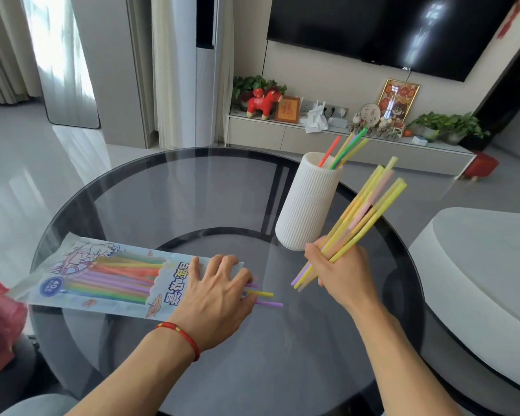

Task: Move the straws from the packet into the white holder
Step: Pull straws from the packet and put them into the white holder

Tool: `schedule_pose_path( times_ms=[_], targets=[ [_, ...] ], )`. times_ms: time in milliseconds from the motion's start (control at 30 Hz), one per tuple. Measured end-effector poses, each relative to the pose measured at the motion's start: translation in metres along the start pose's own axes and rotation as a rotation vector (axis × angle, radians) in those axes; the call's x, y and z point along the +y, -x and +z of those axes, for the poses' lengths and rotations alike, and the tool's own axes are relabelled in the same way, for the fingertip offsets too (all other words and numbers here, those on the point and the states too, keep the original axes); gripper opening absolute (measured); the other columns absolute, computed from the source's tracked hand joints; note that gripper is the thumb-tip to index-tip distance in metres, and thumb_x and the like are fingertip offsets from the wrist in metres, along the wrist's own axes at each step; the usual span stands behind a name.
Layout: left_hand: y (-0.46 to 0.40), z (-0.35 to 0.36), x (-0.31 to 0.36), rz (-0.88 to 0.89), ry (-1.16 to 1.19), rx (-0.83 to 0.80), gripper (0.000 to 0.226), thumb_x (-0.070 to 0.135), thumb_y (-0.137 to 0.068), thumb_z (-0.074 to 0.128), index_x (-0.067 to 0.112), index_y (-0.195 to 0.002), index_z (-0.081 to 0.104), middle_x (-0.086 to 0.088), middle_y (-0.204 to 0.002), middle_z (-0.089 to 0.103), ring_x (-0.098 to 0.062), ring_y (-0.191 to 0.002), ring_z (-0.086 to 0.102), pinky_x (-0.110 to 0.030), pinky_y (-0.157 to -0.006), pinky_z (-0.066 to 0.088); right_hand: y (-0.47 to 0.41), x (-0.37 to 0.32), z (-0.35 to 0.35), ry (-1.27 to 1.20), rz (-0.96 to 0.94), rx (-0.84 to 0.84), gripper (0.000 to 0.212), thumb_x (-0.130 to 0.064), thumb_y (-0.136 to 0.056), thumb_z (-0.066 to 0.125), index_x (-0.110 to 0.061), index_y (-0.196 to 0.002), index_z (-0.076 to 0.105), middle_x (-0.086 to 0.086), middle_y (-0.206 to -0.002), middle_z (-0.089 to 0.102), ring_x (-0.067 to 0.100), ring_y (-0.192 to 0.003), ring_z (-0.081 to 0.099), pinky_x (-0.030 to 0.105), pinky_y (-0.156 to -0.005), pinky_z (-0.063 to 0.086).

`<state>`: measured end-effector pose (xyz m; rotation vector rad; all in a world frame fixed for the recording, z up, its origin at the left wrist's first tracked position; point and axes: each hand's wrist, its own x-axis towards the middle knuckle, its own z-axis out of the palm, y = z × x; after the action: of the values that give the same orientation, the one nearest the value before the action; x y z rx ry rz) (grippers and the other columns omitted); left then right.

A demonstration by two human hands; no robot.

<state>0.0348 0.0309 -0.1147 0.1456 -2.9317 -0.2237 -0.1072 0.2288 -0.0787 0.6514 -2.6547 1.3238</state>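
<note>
left hand: flat, fingers straight, pinning packet near table's left edge
right hand: gripping straws beside holder
tip: imo bunch the ends first, then drop them in

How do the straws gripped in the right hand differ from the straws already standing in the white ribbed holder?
The bunch of mostly yellow plastic straws is gripped by the right hand in the air beside the white ribbed cylindrical holder; the few straws in the holder stand loose inside it. The held bunch is larger, with some pink and purple; the holder's include red, green and yellow. Both sets lean up and to the right.
</note>
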Motion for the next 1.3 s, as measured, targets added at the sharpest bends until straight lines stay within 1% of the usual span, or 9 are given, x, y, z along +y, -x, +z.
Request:
schedule_pose_path(
  times_ms=[67, 233, 367, 633, 767, 867, 933, 1100, 1300],
  targets=[
    [0.001, 0.000, -0.001, 0.004, 0.003, -0.001, 0.037, 0.055, -0.098, 0.031, 0.033, -0.119, 0.051, -0.002, -0.143, 0.041, -0.025, -0.134, 0.036, -0.056, -0.112, 0.022, -0.002, -0.003, -0.002, -0.007, -0.003, 0.010, 0.025, -0.027, -0.091, 0.067, -0.017, -0.068, 0.069, 0.002, -0.051, 0.063, 0.020, -0.044, 0.060, 0.030, -0.043, 0.050],
    [0.002, 0.001, -0.002, 0.002, 0.000, -0.013, 0.037, 0.057, -0.098, 0.030, 0.035, -0.121, 0.048, -0.001, -0.145, 0.038, -0.024, -0.137, 0.032, -0.056, -0.114, 0.020, -0.003, -0.007, -0.004, 0.011, -0.021, 0.017, 0.028, -0.027, -0.091, 0.068, -0.010, -0.069, 0.067, 0.011, -0.056, 0.064, 0.029, -0.050, 0.063, 0.048, -0.050, 0.058],
    [0.001, 0.000, -0.002, 0.002, 0.010, -0.022, 0.037, 0.057, -0.098, 0.032, 0.034, -0.121, 0.050, -0.002, -0.144, 0.040, -0.025, -0.135, 0.034, -0.057, -0.114, 0.021, -0.006, -0.008, -0.005, 0.008, -0.047, 0.028, 0.030, -0.024, -0.092, 0.068, -0.008, -0.067, 0.067, 0.011, -0.055, 0.065, 0.027, -0.050, 0.066, 0.052, -0.051, 0.059],
    [0.000, 0.003, -0.003, 0.006, -0.001, -0.028, 0.038, 0.059, -0.098, 0.030, 0.035, -0.122, 0.048, -0.001, -0.144, 0.038, -0.024, -0.136, 0.032, -0.057, -0.114, 0.020, -0.006, -0.016, -0.009, 0.108, -0.162, 0.013, 0.045, -0.033, -0.096, 0.062, -0.009, -0.058, 0.057, -0.001, -0.050, 0.060, 0.016, -0.049, 0.060, 0.037, -0.048, 0.052],
    [0.001, 0.004, -0.003, 0.006, 0.002, -0.026, 0.038, 0.058, -0.098, 0.031, 0.035, -0.123, 0.048, -0.001, -0.145, 0.038, -0.024, -0.137, 0.031, -0.056, -0.114, 0.019, -0.002, -0.015, -0.006, 0.145, -0.133, -0.018, 0.054, -0.037, -0.096, 0.067, -0.004, -0.056, 0.051, 0.009, -0.052, 0.058, 0.024, -0.045, 0.058, 0.044, -0.045, 0.053],
    [0.001, 0.003, -0.003, 0.007, 0.011, -0.023, 0.038, 0.057, -0.098, 0.032, 0.035, -0.123, 0.049, -0.002, -0.145, 0.039, -0.024, -0.137, 0.032, -0.057, -0.114, 0.020, -0.003, -0.011, -0.008, 0.085, -0.098, -0.006, 0.048, -0.033, -0.096, 0.068, -0.001, -0.062, 0.059, 0.014, -0.052, 0.059, 0.027, -0.044, 0.060, 0.048, -0.048, 0.055],
    [0.001, 0.003, -0.002, 0.007, 0.014, -0.019, 0.038, 0.057, -0.098, 0.032, 0.034, -0.123, 0.050, -0.002, -0.144, 0.040, -0.024, -0.137, 0.033, -0.057, -0.114, 0.020, -0.002, -0.008, -0.010, 0.052, -0.061, -0.007, 0.040, -0.033, -0.095, 0.069, -0.003, -0.069, 0.066, 0.012, -0.053, 0.063, 0.021, -0.042, 0.063, 0.048, -0.050, 0.058],
    [0.001, 0.002, -0.003, 0.010, 0.026, -0.026, 0.038, 0.057, -0.098, 0.032, 0.034, -0.123, 0.050, -0.003, -0.144, 0.040, -0.025, -0.137, 0.032, -0.059, -0.115, 0.019, 0.001, -0.001, -0.007, 0.002, -0.023, -0.062, 0.022, -0.036, -0.094, 0.074, -0.023, -0.077, 0.070, -0.002, -0.056, 0.068, 0.017, -0.045, 0.067, 0.027, -0.043, 0.058],
    [0.002, 0.004, -0.004, 0.011, 0.028, -0.032, 0.037, 0.057, -0.098, 0.032, 0.035, -0.124, 0.049, -0.002, -0.144, 0.039, -0.025, -0.138, 0.031, -0.059, -0.116, 0.018, 0.002, -0.005, 0.001, 0.026, -0.002, -0.072, 0.031, -0.035, -0.094, 0.075, -0.015, -0.071, 0.069, 0.006, -0.058, 0.067, 0.023, -0.049, 0.067, 0.041, -0.047, 0.061]
  ],
)
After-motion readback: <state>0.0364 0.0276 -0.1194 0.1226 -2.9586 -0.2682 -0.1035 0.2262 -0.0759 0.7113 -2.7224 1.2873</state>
